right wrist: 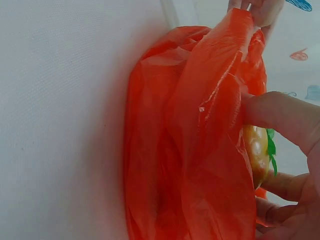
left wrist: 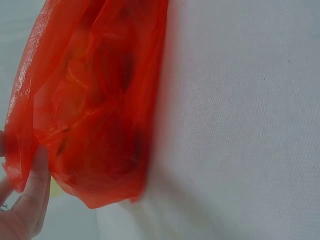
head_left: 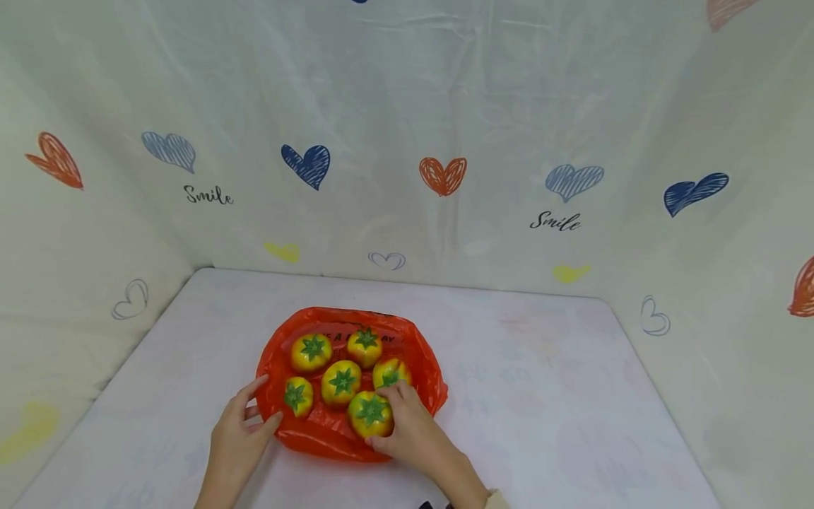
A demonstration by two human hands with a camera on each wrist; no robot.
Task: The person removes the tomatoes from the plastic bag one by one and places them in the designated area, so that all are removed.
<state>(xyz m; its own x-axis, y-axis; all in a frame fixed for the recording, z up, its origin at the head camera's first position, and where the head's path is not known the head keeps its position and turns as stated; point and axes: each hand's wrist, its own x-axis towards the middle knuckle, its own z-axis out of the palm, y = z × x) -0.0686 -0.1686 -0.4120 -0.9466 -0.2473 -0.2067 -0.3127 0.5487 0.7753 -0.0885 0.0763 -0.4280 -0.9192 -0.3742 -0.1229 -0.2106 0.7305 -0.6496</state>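
Thumb and fingers of the right hand [head_left: 412, 433] grasp 1 round fruit [head_left: 369, 416], glossy, yellow-green with reddish tints and a star-shaped green calyx on top. It sits inside the spread red plastic bag [head_left: 331, 447], at the side nearest the person. The left hand [head_left: 234, 440] pinches the bag's rim. Around the grasped fruit lie 5 similar fruits [head_left: 341, 382]. Beneath is a white table [head_left: 540, 410].

Red bag [head_left: 324, 442], open-topped, on a white table [head_left: 540, 396], its left edge pinched by the left hand [head_left: 238, 438], six yellow fruits [head_left: 340, 394] inside, green-topped, the front fruit [head_left: 366, 427] gripped by the right hand [head_left: 410, 433]
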